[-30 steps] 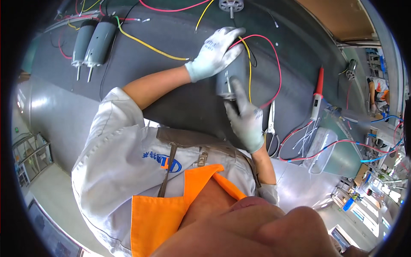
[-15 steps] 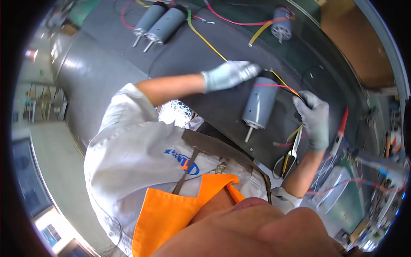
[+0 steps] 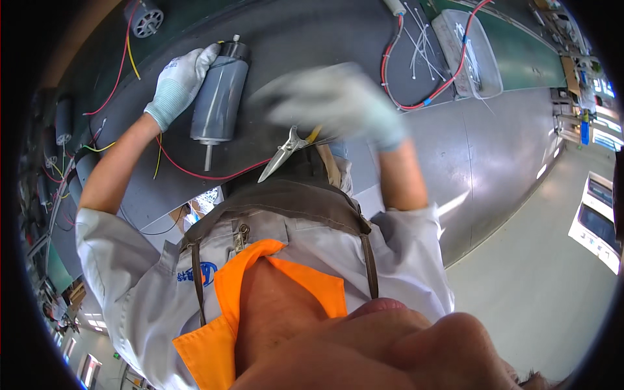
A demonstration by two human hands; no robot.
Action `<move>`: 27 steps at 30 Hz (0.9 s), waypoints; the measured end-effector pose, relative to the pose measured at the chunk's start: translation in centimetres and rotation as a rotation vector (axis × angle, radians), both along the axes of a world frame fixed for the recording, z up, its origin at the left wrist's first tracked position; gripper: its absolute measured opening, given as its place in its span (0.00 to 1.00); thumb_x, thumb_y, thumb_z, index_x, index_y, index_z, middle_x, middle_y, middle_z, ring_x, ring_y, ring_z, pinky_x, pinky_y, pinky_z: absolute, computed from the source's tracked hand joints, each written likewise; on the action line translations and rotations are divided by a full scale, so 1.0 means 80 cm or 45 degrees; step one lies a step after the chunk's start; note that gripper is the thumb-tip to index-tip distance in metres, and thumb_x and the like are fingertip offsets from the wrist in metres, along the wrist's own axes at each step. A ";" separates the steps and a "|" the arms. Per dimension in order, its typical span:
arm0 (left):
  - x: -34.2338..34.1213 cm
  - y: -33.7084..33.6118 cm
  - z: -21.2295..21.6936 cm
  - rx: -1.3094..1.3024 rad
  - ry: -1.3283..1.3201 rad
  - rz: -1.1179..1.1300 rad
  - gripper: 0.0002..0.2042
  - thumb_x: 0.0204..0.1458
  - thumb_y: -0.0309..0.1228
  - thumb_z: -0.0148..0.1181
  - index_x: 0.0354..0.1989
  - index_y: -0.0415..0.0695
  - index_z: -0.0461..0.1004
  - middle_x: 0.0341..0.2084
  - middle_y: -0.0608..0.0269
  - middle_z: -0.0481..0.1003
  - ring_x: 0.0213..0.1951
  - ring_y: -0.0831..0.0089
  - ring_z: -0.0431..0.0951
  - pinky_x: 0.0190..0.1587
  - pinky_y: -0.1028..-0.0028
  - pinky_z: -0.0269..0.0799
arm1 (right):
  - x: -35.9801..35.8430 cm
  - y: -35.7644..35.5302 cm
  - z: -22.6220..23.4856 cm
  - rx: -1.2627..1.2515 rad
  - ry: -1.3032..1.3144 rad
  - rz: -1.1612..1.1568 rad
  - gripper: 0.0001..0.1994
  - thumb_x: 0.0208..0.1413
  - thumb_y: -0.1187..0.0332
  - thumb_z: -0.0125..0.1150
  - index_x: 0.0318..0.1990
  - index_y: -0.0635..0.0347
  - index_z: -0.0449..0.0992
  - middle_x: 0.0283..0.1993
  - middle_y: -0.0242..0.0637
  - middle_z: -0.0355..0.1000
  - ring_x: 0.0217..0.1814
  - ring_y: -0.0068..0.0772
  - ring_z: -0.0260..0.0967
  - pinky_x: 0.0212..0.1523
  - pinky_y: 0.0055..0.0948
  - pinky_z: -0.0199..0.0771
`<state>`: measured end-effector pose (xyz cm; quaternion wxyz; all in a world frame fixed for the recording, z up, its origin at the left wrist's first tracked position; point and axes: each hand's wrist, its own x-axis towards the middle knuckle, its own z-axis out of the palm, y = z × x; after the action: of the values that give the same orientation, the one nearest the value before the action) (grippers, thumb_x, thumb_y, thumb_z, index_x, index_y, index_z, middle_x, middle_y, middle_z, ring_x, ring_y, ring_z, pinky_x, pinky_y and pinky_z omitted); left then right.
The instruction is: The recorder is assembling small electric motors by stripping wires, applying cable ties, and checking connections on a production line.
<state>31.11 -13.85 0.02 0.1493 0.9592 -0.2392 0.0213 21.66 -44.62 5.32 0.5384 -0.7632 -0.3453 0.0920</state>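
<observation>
Translucent bin (image 3: 493, 68) — white zip ties (image 3: 474, 62) inside, left hand (image 3: 182, 79) clamped on grey motor (image 3: 221, 97), right hand (image 3: 328, 103) blurred — can't tell its grip

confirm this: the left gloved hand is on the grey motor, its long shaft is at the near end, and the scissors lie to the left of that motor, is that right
Not quite: the scissors lie to the right of the grey motor, as the head view shows. The left gloved hand is on it, and its long shaft is at the near end.
</observation>
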 end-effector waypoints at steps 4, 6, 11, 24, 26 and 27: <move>-0.016 -0.043 0.026 0.064 0.029 -0.117 0.16 0.67 0.41 0.49 0.47 0.43 0.77 0.33 0.45 0.79 0.36 0.46 0.80 0.38 0.54 0.74 | -0.017 -0.190 -0.032 -0.047 0.218 -1.382 0.13 0.59 0.67 0.68 0.48 0.63 0.83 0.34 0.28 0.79 0.32 0.13 0.69 0.33 0.17 0.71; -0.026 -0.044 0.025 0.079 0.029 -0.178 0.15 0.67 0.40 0.49 0.47 0.43 0.77 0.32 0.45 0.79 0.36 0.46 0.80 0.37 0.54 0.74 | -0.031 -0.245 -0.042 -0.261 0.034 -1.616 0.09 0.59 0.70 0.66 0.45 0.62 0.84 0.29 0.25 0.77 0.25 0.12 0.60 0.27 0.18 0.64; -0.073 -0.027 0.022 0.160 0.030 -0.077 0.14 0.66 0.42 0.50 0.44 0.45 0.76 0.29 0.46 0.79 0.33 0.48 0.81 0.34 0.55 0.75 | 0.017 -0.248 -0.050 -0.639 -0.463 -1.416 0.11 0.59 0.68 0.64 0.48 0.59 0.83 0.41 0.42 0.82 0.39 0.36 0.80 0.43 0.29 0.76; -0.098 -0.015 0.026 0.139 0.192 0.296 0.17 0.68 0.42 0.47 0.49 0.42 0.77 0.34 0.42 0.79 0.38 0.44 0.79 0.41 0.53 0.74 | 0.281 -0.311 -0.134 -1.574 -0.642 -1.019 0.14 0.58 0.63 0.57 0.49 0.51 0.82 0.50 0.51 0.78 0.52 0.53 0.76 0.53 0.45 0.75; -0.091 -0.007 0.036 0.106 0.256 0.228 0.18 0.68 0.43 0.47 0.49 0.41 0.76 0.34 0.42 0.78 0.38 0.44 0.79 0.41 0.53 0.74 | 0.263 -0.305 -0.115 -1.417 -0.673 -1.013 0.13 0.58 0.66 0.60 0.49 0.54 0.81 0.47 0.50 0.79 0.46 0.49 0.78 0.48 0.41 0.77; -0.080 -0.001 0.037 0.064 0.309 0.129 0.19 0.68 0.43 0.47 0.49 0.41 0.76 0.34 0.41 0.78 0.39 0.43 0.79 0.41 0.54 0.73 | 0.252 -0.298 -0.099 -1.361 -0.643 -1.048 0.13 0.59 0.68 0.60 0.50 0.56 0.81 0.46 0.48 0.81 0.43 0.45 0.79 0.46 0.38 0.78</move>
<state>24.70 -13.91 2.98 0.1520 0.9690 -0.1709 -0.0935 41.78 -68.50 -2.62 -0.0143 -0.9885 -0.0512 -0.1413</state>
